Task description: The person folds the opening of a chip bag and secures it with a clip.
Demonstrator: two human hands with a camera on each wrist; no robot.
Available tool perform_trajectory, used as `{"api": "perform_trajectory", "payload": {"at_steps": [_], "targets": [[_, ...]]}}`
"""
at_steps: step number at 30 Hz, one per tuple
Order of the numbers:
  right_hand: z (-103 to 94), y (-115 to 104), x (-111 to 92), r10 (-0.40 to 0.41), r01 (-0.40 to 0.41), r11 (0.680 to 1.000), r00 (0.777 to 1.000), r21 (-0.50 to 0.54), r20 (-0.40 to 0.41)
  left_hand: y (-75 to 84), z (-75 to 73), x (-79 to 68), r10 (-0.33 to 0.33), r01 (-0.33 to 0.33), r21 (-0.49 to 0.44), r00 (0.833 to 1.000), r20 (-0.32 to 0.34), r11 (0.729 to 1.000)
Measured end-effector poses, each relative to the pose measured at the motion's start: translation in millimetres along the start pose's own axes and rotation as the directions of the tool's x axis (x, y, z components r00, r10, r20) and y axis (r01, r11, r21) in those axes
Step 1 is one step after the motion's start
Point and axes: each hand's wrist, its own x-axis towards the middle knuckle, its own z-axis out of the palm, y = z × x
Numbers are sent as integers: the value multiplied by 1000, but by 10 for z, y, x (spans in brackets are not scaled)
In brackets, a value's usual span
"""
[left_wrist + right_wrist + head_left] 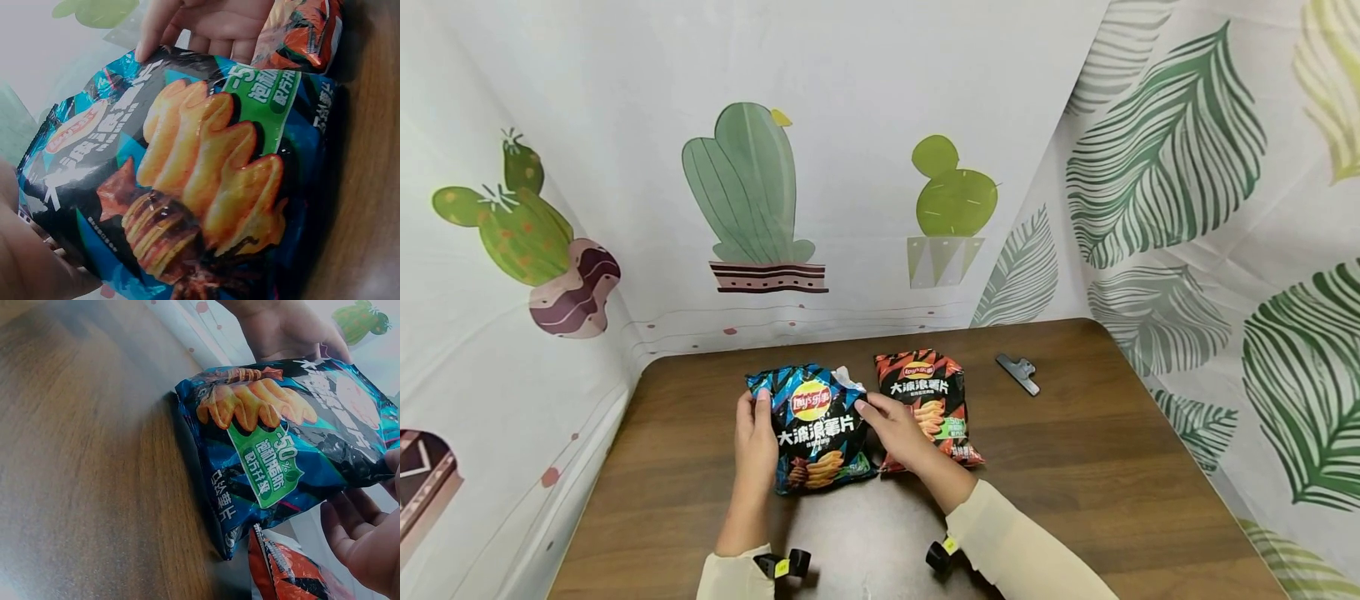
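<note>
A blue and black bag of potato chips [811, 433] is held up at a tilt between both hands, its lower end close to the table. Its top edge looks torn at the right corner, where a pale inner side shows. My left hand [756, 437] grips the bag's left side, thumb on the front. On the opposite side my right hand [898, 429] pinches the upper right edge, thumb on the front and fingers behind, as the right wrist view shows. Just right of it lies a red and black bag of chips [929, 400], partly covered by the right hand.
A grey metal clip [1018, 373] lies at the back right of the brown wooden table [1075, 500]. Behind the table hangs a white cloth [865, 150] printed with cacti and leaves. Each wrist wears a small black camera.
</note>
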Motion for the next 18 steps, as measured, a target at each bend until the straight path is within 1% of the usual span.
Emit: {"api": "perform_trajectory", "payload": {"at_steps": [1, 3, 6, 9, 13, 16, 18], "targets": [[3, 43, 23, 11, -11, 1000, 1000, 15, 1, 17, -6, 1, 5, -5, -3, 1000, 0, 1000], [13, 143, 73, 5, -5, 999, 1000, 35, 1, 56, -19, 1, 21, -21, 2, 1000, -9, 1000], [19, 253, 122, -5, 5, 998, 1000, 58, 3, 103, -35, 2, 63, -62, 20, 997, -40, 998], [13, 289, 133, -18, 17, 997, 1000, 77, 8, 142, -47, 11, 122, -119, 54, 990, -72, 991], [9, 302, 136, -32, 31, 996, 999, 85, 12, 172, -64, 27, 196, -186, 101, 975, -104, 977], [10, 304, 138, -39, 38, 996, 999, 75, 9, 191, -77, 33, 231, -217, 118, 966, -118, 969], [6, 306, 135, -31, 30, 997, 999, 74, 9, 210, -83, 35, 241, -226, 125, 963, -122, 966]]}}
